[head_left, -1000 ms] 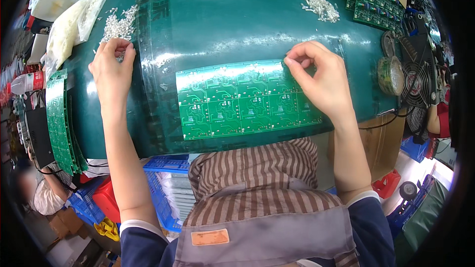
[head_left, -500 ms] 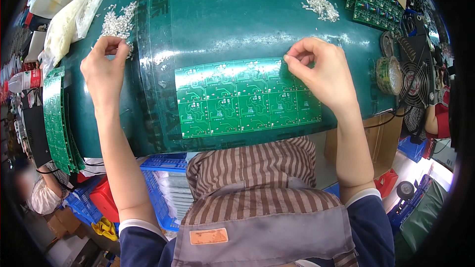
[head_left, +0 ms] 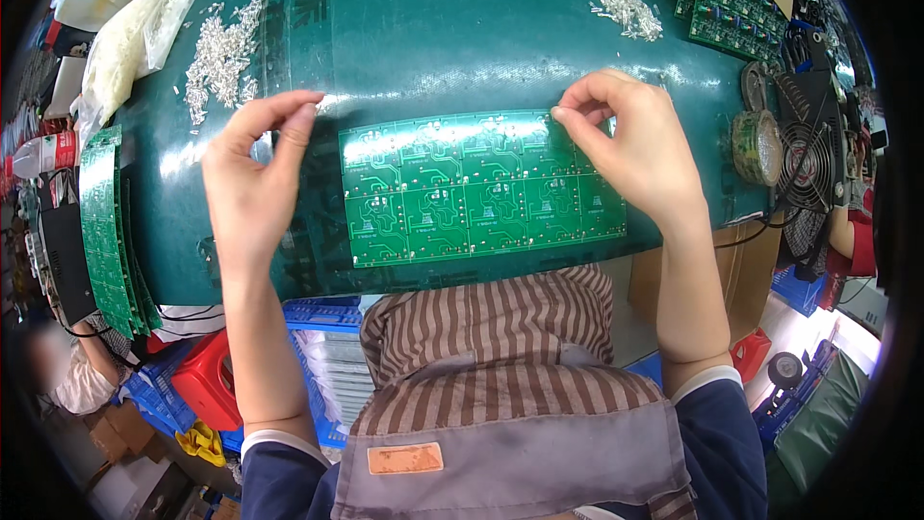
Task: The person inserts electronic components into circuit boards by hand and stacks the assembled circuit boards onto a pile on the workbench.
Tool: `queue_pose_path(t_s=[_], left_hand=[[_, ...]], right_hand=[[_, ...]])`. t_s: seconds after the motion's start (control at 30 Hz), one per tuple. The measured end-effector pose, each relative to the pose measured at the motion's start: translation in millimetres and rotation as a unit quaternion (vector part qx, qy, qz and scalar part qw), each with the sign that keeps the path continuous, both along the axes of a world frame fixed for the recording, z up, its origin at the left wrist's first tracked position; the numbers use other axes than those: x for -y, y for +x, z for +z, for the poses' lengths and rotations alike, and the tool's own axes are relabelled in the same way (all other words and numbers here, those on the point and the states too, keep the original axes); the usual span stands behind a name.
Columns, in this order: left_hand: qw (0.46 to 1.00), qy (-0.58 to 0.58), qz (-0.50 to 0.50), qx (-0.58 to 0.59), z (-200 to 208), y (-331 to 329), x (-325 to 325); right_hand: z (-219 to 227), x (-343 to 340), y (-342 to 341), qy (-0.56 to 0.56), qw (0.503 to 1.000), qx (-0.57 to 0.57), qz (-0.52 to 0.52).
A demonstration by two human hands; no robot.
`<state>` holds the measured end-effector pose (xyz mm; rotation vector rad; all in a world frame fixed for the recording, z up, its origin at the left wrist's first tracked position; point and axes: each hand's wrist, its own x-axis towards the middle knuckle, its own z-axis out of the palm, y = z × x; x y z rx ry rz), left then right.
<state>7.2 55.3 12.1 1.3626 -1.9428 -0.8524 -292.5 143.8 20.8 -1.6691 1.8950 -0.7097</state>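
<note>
Dark-green tabletop [head_left: 423,48] bore two silvery heaps [head_left: 223,56] of tiny parts. The right hand [head_left: 643,146] blocked one corner of a flat, glossy green circuit board [head_left: 496,197] near the worker's edge; the left hand [head_left: 252,175] hovered beside it. Both pinched; whether on anything, I couldn't tell.

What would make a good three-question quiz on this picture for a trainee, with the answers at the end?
1. True or false: the left hand is over the middle of the circuit board in front of the person.
2. Multiple choice: which hand is nearer the shiny round roll? A: the left hand. B: the right hand.
3. Count: how many piles of small pale parts lie on the green work surface?

Key: 1. False; it is off to the board's left. 2. B. 3. Two.
</note>
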Motion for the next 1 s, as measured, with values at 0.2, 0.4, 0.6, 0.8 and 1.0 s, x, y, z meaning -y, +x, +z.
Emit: queue_pose_path(t_s=[0.2,0.4,0.6,0.8,1.0], left_hand=[[1.0,0.012,-0.006,-0.018,-5,-20,-16],[1.0,0.016,-0.015,0.004,-8,-29,-23],[0.997,-0.05,-0.046,0.023,-13,-32,-23],[0.997,-0.056,-0.041,0.036,-11,-32,-27],[0.996,-0.057,-0.044,0.049,-9,-33,-25]], right_hand=[[-7,0,-3,-0.045,0.998,-0.015,0.04],[-2,-2,2,-0.04,0.998,-0.033,0.024],[-9,-1,6,-0.091,0.992,-0.075,0.041],[-9,3,-10,-0.071,0.994,-0.026,0.083],[-18,43,-56,-0.099,0.989,-0.105,-0.03]])
